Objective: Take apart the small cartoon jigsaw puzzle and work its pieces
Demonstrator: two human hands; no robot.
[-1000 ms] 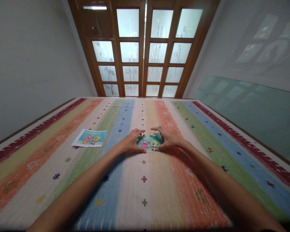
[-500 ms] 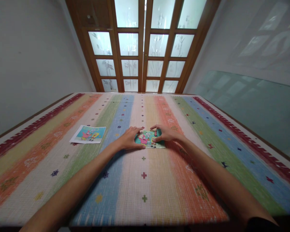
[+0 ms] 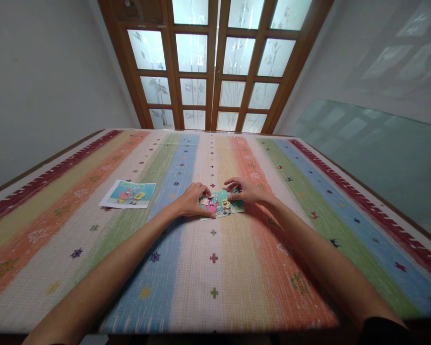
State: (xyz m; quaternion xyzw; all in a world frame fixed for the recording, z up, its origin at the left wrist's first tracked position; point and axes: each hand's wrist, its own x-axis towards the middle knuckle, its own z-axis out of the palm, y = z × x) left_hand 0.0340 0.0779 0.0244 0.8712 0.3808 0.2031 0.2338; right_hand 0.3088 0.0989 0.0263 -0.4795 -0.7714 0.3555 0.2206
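1. Your forearms enter from the near edge of the striped mat (image 3: 215, 268) and converge toward its centre. The stretch of mat between them is open, giving room to draw either hand back.

2. Your left hand (image 3: 192, 200) rests on the left end of the cartoon picture (image 3: 221, 205). The thumb lies along the near edge and the fingers curl over the far left corner. This looks like a steadying hold, pinning the picture flat to the mat.

3. Your right hand (image 3: 246, 190) sits at the far right of the picture. Its fingertips are drawn together in a light pinch on the top edge. Whether they hold a separate piece or only press the surface cannot be told.

4. The picture lies flat on the pale centre stripe, long side toward you. Its near edge and near right corner are uncovered.

5. A second sheet (image 3: 128, 193) with the same cartoon lies flat well to the left, apart from both hands, probably kept there for reference.

6. Beyond the hands the mat runs unobstructed to its far edge, just before the wooden glass-paned doors (image 3: 215, 67). A glass panel (image 3: 373, 153) leans along the right wall.
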